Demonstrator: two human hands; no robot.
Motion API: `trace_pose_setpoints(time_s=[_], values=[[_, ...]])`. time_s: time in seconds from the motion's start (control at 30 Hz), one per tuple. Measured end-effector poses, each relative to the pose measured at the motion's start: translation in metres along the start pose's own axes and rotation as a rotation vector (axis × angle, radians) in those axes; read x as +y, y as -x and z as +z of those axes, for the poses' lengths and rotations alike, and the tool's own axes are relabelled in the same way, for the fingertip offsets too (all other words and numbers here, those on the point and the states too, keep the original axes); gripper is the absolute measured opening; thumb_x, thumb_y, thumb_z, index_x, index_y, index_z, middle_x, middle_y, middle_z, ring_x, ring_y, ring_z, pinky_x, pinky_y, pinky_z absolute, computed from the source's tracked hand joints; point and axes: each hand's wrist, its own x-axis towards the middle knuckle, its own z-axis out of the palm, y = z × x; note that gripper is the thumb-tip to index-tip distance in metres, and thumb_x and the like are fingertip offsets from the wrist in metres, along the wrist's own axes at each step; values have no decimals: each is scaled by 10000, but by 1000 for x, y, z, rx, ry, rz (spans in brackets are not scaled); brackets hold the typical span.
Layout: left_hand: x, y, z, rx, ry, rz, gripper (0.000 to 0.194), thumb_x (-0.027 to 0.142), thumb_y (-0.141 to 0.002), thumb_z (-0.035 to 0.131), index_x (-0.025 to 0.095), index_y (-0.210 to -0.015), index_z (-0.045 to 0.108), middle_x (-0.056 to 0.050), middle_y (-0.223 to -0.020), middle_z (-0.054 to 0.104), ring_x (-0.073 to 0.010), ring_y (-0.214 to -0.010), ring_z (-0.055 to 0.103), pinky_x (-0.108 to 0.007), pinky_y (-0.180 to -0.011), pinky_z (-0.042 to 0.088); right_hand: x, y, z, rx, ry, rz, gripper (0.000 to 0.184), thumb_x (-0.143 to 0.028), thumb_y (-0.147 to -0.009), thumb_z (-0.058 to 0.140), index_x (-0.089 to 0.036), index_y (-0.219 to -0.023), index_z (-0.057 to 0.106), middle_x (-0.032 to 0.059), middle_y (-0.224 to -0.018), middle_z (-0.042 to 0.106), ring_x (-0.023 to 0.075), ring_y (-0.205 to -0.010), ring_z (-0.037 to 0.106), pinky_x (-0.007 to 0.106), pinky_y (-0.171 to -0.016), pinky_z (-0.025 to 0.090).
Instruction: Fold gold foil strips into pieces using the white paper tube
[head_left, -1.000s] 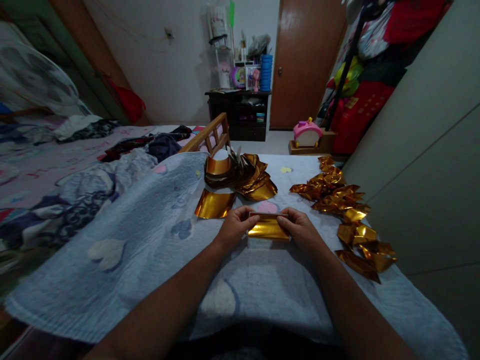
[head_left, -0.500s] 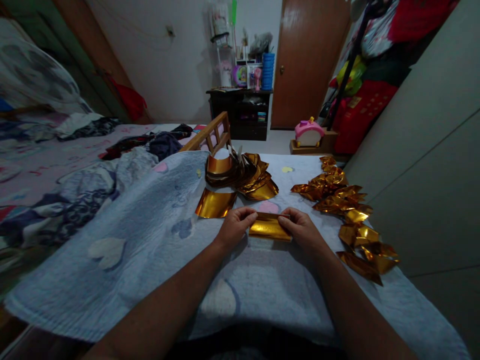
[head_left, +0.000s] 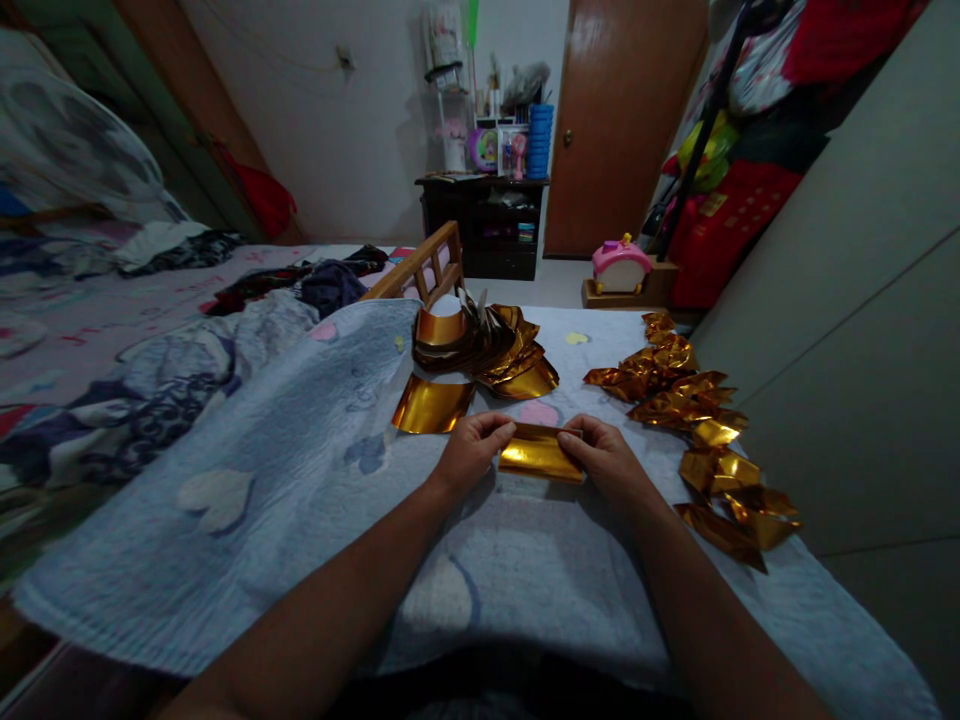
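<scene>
A sheet of gold foil paper [head_left: 538, 456], curled or folded along its far edge, is held between my two hands just over the blanket. My left hand [head_left: 474, 448] pinches its left end with thumb on top. At the right end, my right hand [head_left: 600, 450] grips it the same way. Beyond my left hand lies a single gold sheet [head_left: 433, 405], beside a fanned stack of gold foil sheets [head_left: 517, 360]. Several folded gold foil pieces [head_left: 720, 470] form a loose row on the right.
A pale blue blanket [head_left: 300, 520] with heart shapes covers the surface. A wooden rail [head_left: 420, 265] stands at its far left, with a clothes-strewn bed [head_left: 187, 290] beyond. A light panel [head_left: 862, 350] borders the right side. A pink toy [head_left: 621, 266] sits on a box beyond the far edge.
The view has shifted very slightly. Both hands keep their pinch on the gold foil paper, with no clear movement of it.
</scene>
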Motion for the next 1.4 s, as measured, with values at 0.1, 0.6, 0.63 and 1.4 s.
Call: trace_pose_setpoints(time_s=[0.1, 0.6, 0.63, 1.4], values=[[1, 1, 0, 1, 5, -14, 293, 425, -739, 761, 139, -798, 745, -48, -756, 685, -156, -695, 590, -258, -641, 441, 1, 0, 0, 0, -1, 10, 271, -445, -748, 726, -203, -745, 605, -29, -625, 523, 126, -572, 441, 258, -529, 321], [7, 2, 2, -7, 4, 7, 298, 434, -735, 744, 137, -749, 731, -34, -703, 657, -141, -652, 555, -253, -624, 424, 2, 0, 1, -9, -27, 38, 298, -462, -740, 743, -198, -755, 606, -22, -644, 552, 127, -582, 470, 253, -537, 342], [6, 2, 2, -7, 3, 4, 301, 437, -736, 744, 137, -751, 732, -36, -705, 658, -143, -654, 556, -251, -618, 422, 2, 0, 1, -7, -26, 39, 303, -467, -737, 745, -198, -754, 606, -21, -643, 552, 128, -583, 470, 253, -535, 341], [0, 0, 2, 1, -4, -1, 270, 421, -740, 744, 151, -752, 734, -31, -713, 653, -143, -655, 553, -247, -605, 422, -2, 2, 1, 3, 0, 51, 302, -468, -724, 743, -198, -758, 614, -18, -646, 558, 134, -586, 478, 261, -540, 348]])
